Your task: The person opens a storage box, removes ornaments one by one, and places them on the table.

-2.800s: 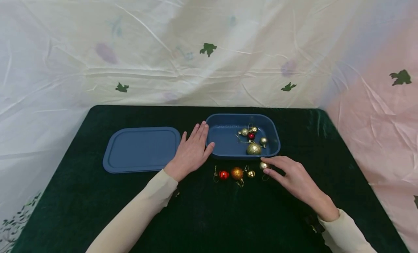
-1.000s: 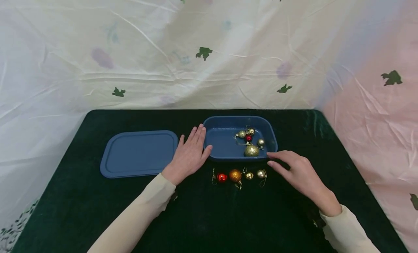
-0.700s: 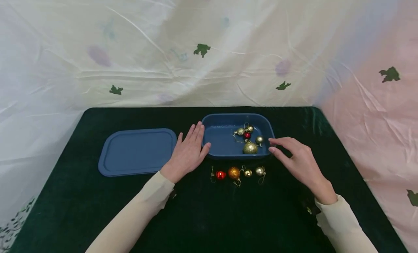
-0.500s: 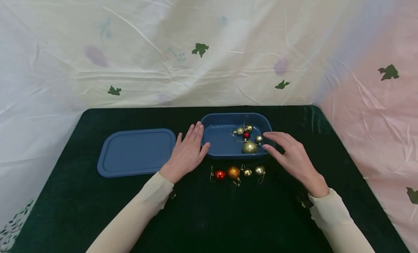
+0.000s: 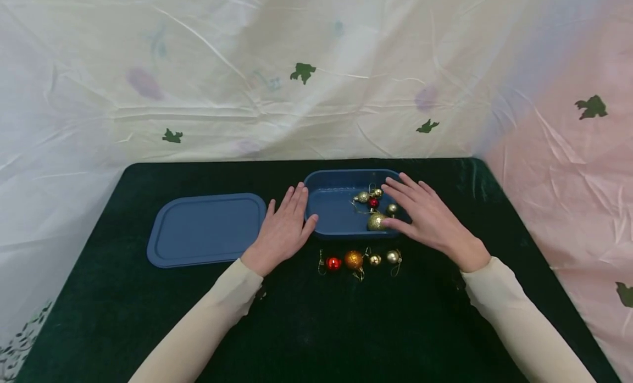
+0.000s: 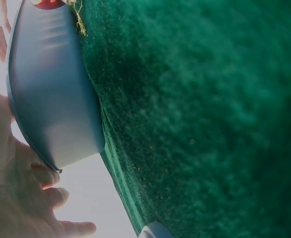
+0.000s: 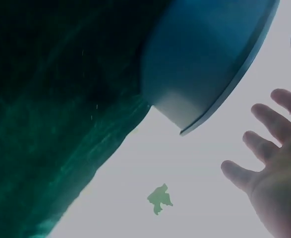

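Note:
A blue rectangular container (image 5: pixel 336 221) stands on the green cloth, with several small Christmas baubles inside toward its right end: a large gold glitter bauble (image 5: pixel 376 222), a dark red bauble (image 5: pixel 373 203) and smaller gold ones. My left hand (image 5: pixel 282 229) lies with straight fingers along the container's left rim; in the left wrist view its fingertips are at the rim. My right hand (image 5: pixel 427 215) is spread over the container's right end, fingers apart and holding nothing, covering the right rim in the head view. The right wrist view shows these spread fingers beside the container wall (image 7: pixel 195 59).
In front of the container lies a row of baubles: a red bauble (image 5: pixel 333 264), an orange glitter bauble (image 5: pixel 353 260), a small gold bauble (image 5: pixel 375 260) and a pale gold bauble (image 5: pixel 393 256). A flat blue lid (image 5: pixel 207 229) lies left of my left hand. A patterned curtain hangs behind.
My right hand set the pale gold bauble down at the row's right end, let go, then rose and spread over the container's right end. My left hand stays at the left rim.

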Tool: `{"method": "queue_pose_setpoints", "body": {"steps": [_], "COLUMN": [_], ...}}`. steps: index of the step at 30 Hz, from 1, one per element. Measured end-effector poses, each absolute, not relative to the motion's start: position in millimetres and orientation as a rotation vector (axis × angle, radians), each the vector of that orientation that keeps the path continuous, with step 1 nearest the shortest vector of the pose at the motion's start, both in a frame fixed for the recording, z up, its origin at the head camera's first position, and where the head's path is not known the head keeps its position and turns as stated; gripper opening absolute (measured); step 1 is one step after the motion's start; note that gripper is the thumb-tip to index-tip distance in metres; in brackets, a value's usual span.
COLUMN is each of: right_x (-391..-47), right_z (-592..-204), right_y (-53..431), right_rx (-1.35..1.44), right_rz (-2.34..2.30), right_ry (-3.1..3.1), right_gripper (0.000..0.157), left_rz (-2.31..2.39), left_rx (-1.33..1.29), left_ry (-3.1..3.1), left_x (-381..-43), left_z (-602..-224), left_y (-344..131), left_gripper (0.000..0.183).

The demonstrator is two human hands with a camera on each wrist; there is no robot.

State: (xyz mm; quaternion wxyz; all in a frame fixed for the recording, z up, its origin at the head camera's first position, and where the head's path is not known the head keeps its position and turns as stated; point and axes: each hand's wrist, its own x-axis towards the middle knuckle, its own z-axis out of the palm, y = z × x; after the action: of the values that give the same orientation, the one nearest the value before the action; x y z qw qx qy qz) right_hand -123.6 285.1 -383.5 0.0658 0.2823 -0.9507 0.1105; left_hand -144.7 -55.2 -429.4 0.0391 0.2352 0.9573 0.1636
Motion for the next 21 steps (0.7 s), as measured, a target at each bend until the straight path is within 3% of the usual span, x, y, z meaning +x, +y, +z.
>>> {"method": "queue_pose_setpoints", "body": {"steps": [21], "right_x": [-156.8], "right_z": [-388.6], "right_y": [282.7], "right_rx": [1.061], "right_rz": [0.264], "right_ry": [-3.029], "right_gripper": [0.055], "left_rz": [0.506], "left_rx": [0.731], "left_ry": [2.928], "left_x": [-144.9], "left_z": [-430.5], "left_y": [-55.6], "left_gripper": [0.073]}}
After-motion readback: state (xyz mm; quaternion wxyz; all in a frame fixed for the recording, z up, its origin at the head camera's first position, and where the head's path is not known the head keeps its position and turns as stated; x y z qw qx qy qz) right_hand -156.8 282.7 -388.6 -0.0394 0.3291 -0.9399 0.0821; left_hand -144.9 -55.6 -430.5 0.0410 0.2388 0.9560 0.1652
